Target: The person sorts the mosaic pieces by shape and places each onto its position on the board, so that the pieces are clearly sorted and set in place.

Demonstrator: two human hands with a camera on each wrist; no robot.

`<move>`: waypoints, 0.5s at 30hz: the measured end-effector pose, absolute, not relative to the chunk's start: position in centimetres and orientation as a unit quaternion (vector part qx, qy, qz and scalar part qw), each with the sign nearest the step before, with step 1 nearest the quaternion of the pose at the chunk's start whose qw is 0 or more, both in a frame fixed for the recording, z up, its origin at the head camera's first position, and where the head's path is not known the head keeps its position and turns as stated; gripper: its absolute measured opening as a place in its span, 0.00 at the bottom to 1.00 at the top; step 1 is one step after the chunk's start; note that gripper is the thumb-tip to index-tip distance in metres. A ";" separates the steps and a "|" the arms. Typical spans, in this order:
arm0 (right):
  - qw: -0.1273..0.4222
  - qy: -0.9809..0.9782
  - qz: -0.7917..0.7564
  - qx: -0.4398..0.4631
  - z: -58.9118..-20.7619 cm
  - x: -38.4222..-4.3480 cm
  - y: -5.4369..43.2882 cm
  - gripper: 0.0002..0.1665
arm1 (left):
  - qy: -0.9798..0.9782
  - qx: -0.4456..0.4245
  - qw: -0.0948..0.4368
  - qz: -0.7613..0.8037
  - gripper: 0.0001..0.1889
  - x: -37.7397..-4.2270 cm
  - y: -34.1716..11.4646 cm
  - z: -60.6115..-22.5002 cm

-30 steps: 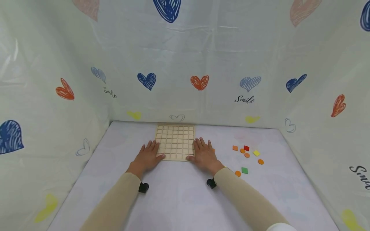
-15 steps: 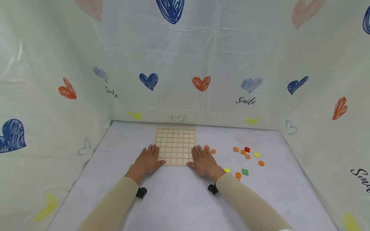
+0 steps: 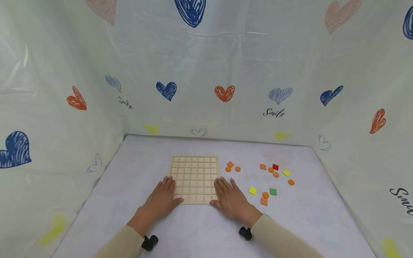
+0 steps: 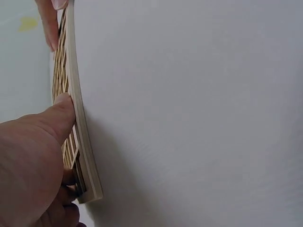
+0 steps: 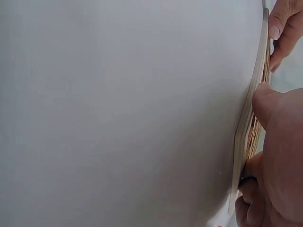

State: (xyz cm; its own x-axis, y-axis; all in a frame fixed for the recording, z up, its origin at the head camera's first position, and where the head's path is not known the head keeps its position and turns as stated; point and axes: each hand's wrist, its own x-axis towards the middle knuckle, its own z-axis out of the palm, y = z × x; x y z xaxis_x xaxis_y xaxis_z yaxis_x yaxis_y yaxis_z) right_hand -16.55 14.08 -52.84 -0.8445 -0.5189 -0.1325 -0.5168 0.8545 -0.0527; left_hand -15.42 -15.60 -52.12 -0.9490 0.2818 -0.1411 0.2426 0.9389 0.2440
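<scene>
A pale wooden grid board (image 3: 195, 179) lies flat on the white-covered table in the head view, its squares bare. My left hand (image 3: 161, 197) holds its near left corner, fingers along the left side and thumb by the near edge. At the near right corner my right hand (image 3: 233, 199) holds it the same way. In the left wrist view the thumb (image 4: 59, 116) rests on the board's edge (image 4: 83, 137), with the lower fingers bent beside the corner. The right wrist view shows that thumb (image 5: 266, 104) against the board's edge (image 5: 244, 123).
To the right lie loose flat tiles: orange squares and discs (image 3: 265, 195), yellow squares (image 3: 253, 190), a green square (image 3: 273, 192) and a red one (image 3: 275, 167). A heart-printed curtain (image 3: 200, 64) stands behind the table and along both sides.
Both hands have drawn the board from the table's back edge towards the person. Orange tiles right of the board and near the right wrist have come into sight.
</scene>
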 end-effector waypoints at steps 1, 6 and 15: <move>0.070 0.960 -0.008 -0.273 -52.9 -16.2 14.2 0.49 | 0.980 0.134 0.083 0.122 0.44 -15.0 -15.6 -52.1; 0.068 0.958 -0.015 -0.277 -53.0 -14.6 14.9 0.49 | 0.975 0.138 0.083 0.150 0.43 -13.5 -15.3 -52.1; 0.055 0.958 -0.028 -0.278 -52.9 -13.1 16.1 0.48 | 0.974 0.145 0.095 0.148 0.42 -12.4 -14.3 -51.8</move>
